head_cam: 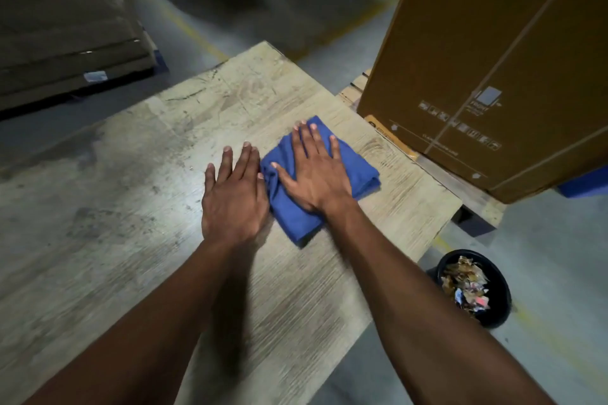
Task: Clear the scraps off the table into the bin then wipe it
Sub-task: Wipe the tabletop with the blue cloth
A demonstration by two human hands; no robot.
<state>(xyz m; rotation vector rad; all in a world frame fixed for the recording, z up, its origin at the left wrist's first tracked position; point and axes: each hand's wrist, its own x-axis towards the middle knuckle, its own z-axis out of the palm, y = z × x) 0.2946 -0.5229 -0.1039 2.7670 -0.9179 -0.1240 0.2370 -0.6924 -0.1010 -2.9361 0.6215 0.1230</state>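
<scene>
Pressing flat, the right hand [316, 174] spreads its released grip over the blue cloth [355, 168] to wipe the table [131, 207]; the left hand [233, 194], also released, steadies beside it, scraps [465, 286] already binned.

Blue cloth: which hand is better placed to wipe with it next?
Right. The right hand lies flat on the blue cloth with fingers spread; the left hand rests on the bare table beside it.

head-worn view, looking down, close over table [98, 240]
</scene>
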